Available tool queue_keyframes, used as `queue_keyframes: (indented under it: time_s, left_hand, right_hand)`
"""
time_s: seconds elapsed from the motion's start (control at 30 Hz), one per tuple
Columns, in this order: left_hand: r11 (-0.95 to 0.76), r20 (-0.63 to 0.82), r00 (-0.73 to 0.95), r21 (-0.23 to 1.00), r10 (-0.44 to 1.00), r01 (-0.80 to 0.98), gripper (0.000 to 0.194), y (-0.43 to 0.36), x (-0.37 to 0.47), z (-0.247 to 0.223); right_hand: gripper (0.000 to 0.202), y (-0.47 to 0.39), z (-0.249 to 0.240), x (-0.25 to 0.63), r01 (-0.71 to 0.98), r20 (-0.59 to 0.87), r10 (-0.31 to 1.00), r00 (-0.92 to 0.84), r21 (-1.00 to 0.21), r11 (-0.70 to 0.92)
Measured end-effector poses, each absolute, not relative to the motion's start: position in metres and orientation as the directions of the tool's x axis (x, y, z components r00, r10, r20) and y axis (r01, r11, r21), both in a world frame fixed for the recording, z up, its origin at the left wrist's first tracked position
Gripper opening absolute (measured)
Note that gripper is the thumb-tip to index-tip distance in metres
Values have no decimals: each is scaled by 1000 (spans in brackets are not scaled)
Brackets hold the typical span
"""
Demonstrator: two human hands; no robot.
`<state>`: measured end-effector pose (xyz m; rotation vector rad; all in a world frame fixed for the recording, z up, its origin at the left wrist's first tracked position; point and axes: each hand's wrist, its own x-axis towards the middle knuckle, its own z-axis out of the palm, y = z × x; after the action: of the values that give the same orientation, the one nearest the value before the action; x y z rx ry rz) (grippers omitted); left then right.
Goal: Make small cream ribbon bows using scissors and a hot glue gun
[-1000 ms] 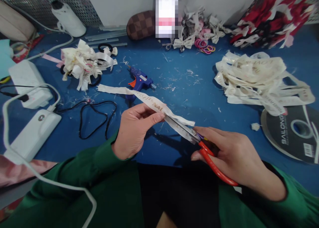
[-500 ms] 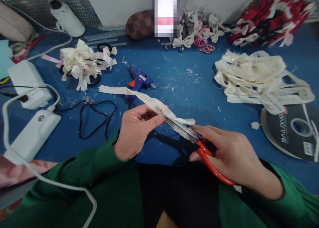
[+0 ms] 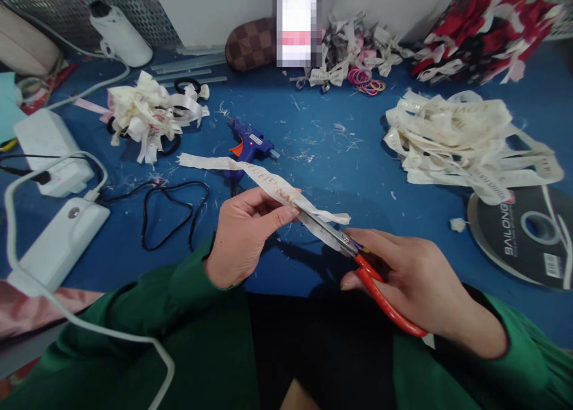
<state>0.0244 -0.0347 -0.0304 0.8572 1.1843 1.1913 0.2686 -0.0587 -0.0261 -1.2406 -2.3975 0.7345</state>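
Between thumb and fingers my left hand (image 3: 248, 231) pinches a cream ribbon (image 3: 271, 183) with gold lettering. One long end of it stretches left past the glue gun, and shorter ends hang toward the right. My right hand (image 3: 416, 273) grips red-handled scissors (image 3: 385, 305). Their metal blades lie along the ribbon, with the tips at my left thumb; the blades look nearly closed. Part of the ribbon lies on each side of the blades. Just beyond my left hand, a blue glue gun (image 3: 253, 141) with an orange trigger lies on its side.
Loose cream ribbons (image 3: 452, 135) lie at right above a black ribbon spool (image 3: 514, 243). A bundle of ribbon bows (image 3: 145, 114) sits at left. White power blocks (image 3: 62, 243) and a black cord (image 3: 174, 186) occupy the left. Thread scraps dot the blue table (image 3: 308, 117).
The scissors and my right hand have shifted very slightly, the handles a little lower and to the right. My left hand holds the ribbon in nearly the same place.
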Motion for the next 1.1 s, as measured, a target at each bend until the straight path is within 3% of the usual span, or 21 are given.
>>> queue_keyframes:
  time_s: [1.1]
  left_hand:
    - [247,-242,51,928,969,-279,20,-34,26,-29]
  right_hand:
    - [51,-59,-26,268,665,69,821,-567,-549,506]
